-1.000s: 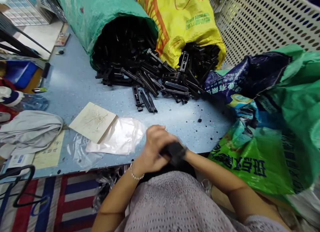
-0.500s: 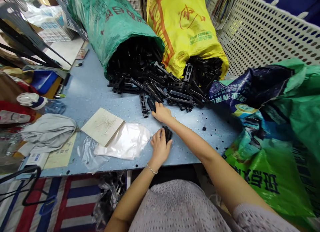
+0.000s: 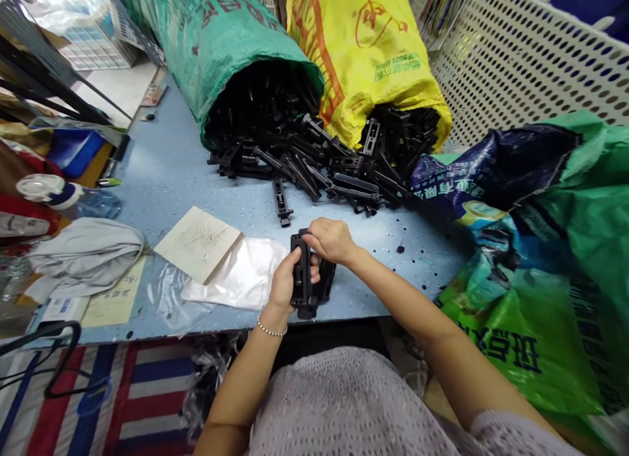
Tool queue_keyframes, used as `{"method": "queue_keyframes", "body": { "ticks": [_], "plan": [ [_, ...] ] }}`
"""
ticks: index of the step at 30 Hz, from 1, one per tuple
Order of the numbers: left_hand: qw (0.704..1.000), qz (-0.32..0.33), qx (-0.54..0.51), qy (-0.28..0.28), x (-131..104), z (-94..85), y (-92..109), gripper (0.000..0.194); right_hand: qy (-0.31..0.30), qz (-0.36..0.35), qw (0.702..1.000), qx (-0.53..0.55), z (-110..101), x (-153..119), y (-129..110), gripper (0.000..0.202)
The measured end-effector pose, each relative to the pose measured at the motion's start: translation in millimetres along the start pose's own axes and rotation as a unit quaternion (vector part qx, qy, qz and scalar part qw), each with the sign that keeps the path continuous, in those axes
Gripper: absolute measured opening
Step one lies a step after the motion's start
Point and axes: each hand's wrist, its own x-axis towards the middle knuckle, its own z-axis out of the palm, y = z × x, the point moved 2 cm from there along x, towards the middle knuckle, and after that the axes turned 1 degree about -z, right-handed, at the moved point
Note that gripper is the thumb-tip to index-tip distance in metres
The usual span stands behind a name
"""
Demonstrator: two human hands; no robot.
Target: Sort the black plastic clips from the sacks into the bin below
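My left hand (image 3: 287, 276), with a beaded bracelet at the wrist, is wrapped around a long black plastic part (image 3: 301, 272) near the front edge of the table. The fingers of my right hand (image 3: 331, 238) are closed at the upper end of this same part. Just right of it, more black plastic parts (image 3: 325, 280) stand close together, partly hidden by my hands. Beyond my hands a single black part (image 3: 282, 204) with slots lies apart from the heap of similar black parts (image 3: 319, 168).
Black parts spill from a green woven sack (image 3: 236, 37) and a yellow sack (image 3: 373, 56). To the left are a pale square block (image 3: 199, 243), white plastic bags (image 3: 255, 272), a grey cloth (image 3: 91, 256) and a bottle (image 3: 98, 202). Crumpled sacks (image 3: 521, 246) and a perforated white crate (image 3: 515, 56) stand right.
My right hand has come back from the heap's near edge, and a black part there is gone. My left hand has moved left from the grouped parts and now holds a part.
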Motion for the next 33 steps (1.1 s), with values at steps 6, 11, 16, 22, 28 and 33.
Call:
{"method": "queue_keyframes", "body": {
  "ticks": [6, 11, 16, 22, 28, 33],
  "plan": [
    [0.999, 0.031, 0.008, 0.035, 10.9, -16.5, 16.0, 0.034, -0.003, -0.120, 0.992, 0.027, 17.1, -48.4, -28.3, 0.062],
    [0.970, 0.065, 0.208, 0.107, 25.3, -37.2, 18.0, 0.044, -0.077, -0.121, 0.989, 0.045, 35.0, -59.4, -28.0, 0.060],
    [0.826, 0.178, 0.508, 0.164, 24.8, -40.0, -30.3, 0.070, -0.073, 0.150, 0.986, -0.011, 35.6, 43.5, 2.4, 0.055],
    [0.864, 0.193, 0.433, 0.170, 22.6, -49.0, -23.9, 0.062, -0.157, 0.239, 0.958, -0.024, 48.8, 98.2, -5.7, 0.048],
    [0.961, 0.202, 0.120, 0.147, 20.9, -45.2, 48.0, 0.041, -0.127, 0.034, 0.987, 0.089, 25.0, 7.6, -35.1, 0.042],
    [0.974, 0.151, 0.151, 0.075, 1.9, -20.3, 28.9, 0.034, -0.002, 0.100, 0.957, 0.273, 8.3, 13.4, -18.8, 0.045]
  ]
}}
